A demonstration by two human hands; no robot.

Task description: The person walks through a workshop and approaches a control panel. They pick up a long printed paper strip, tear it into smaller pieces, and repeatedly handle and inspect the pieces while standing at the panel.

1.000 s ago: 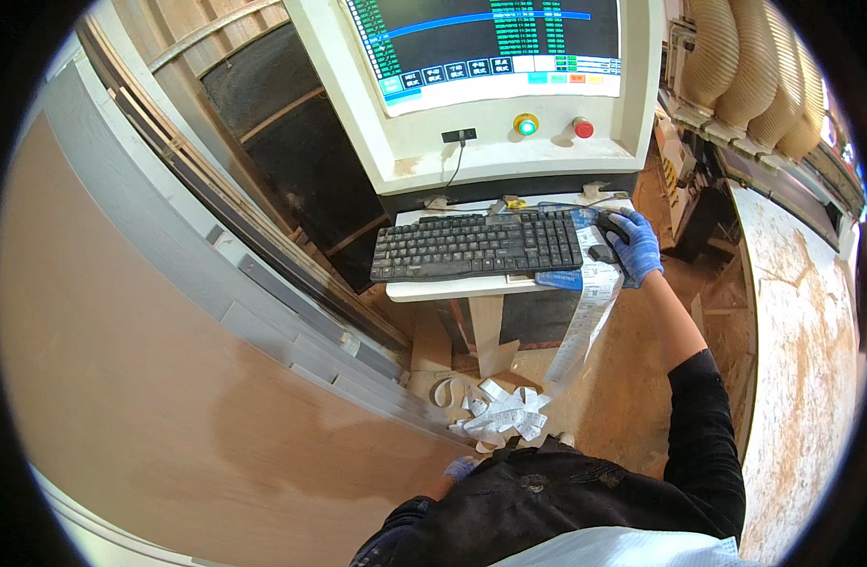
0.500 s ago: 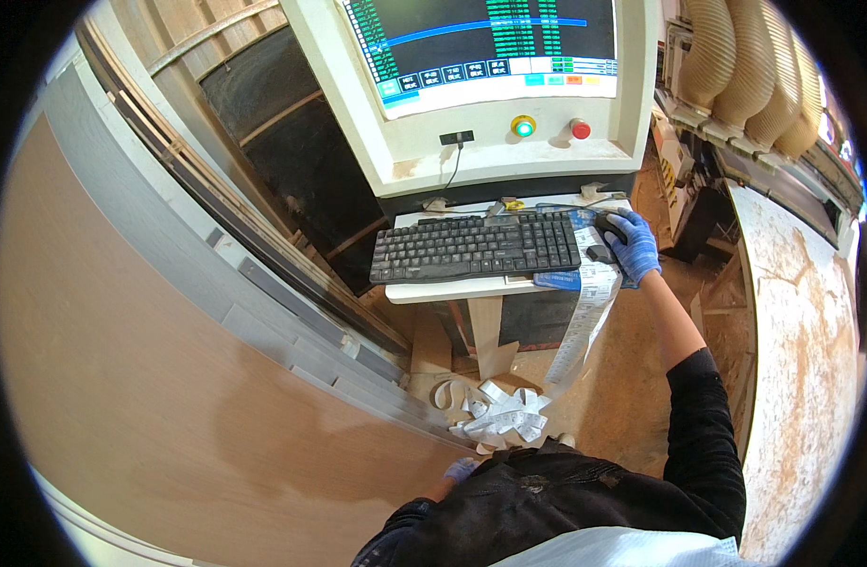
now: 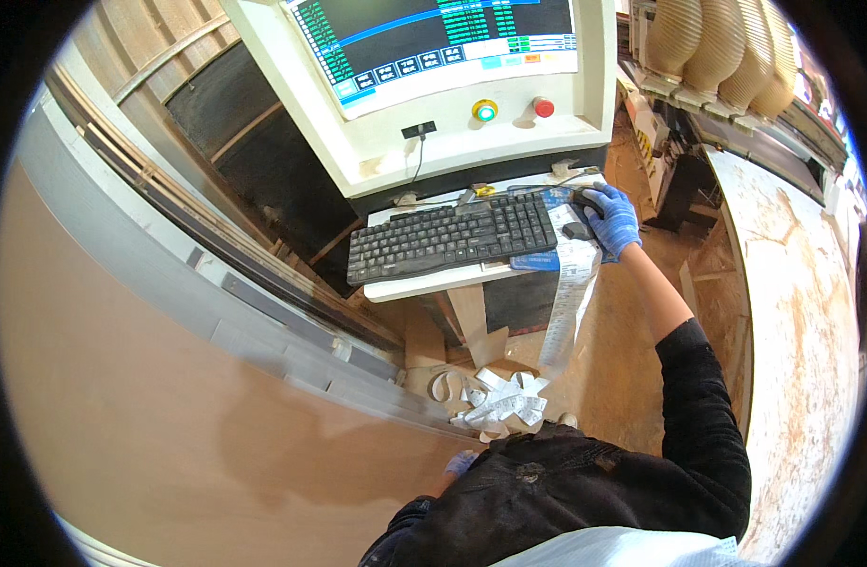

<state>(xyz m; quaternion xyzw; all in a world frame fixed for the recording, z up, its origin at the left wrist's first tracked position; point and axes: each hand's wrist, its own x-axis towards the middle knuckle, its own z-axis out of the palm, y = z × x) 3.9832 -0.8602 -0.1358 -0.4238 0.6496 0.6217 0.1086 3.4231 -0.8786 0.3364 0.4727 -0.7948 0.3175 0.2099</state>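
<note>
Right hand [image 3: 611, 219], in a blue glove, lay curled over a dark mouse [image 3: 587, 200] at the right end of the desk [image 3: 424, 282], fingers closed down on it; arm in a black sleeve, stretched forward from the lower right.

Left hand [image 3: 462, 462], also blue-gloved, showed only in part above the dark clothing at the lower edge, close to the body; whether it was spread or closed could not be told, and nothing was seen in it.

Mouse: on the desk, just right of the keyboard, under the right palm.

Keyboard [image 3: 450, 238]: black, lying flat along the small white desk, tilted slightly up toward the right.

Paper strip [image 3: 570, 298]: long, white, printed, hanging from the desk edge just below the right hand and trailing toward the floor.

Paper heap [image 3: 497, 402]: crumpled white slips on the floor at the foot of the desk, beneath the hanging strip.

Screen [image 3: 433, 42]: set in a cream-coloured console above the desk, showing green and blue readouts.

Buttons: one with a yellow ring [image 3: 484, 111] and one red [image 3: 544, 107], side by side on the console face below the screen.

Board [image 3: 159, 435]: large, brown, smooth, filling the left and lower left, bordered by a grey rail [image 3: 216, 321].

Carved wooden pieces [image 3: 726, 42]: ribbed, pale, ranged at upper right, well apart from the desk.
</note>
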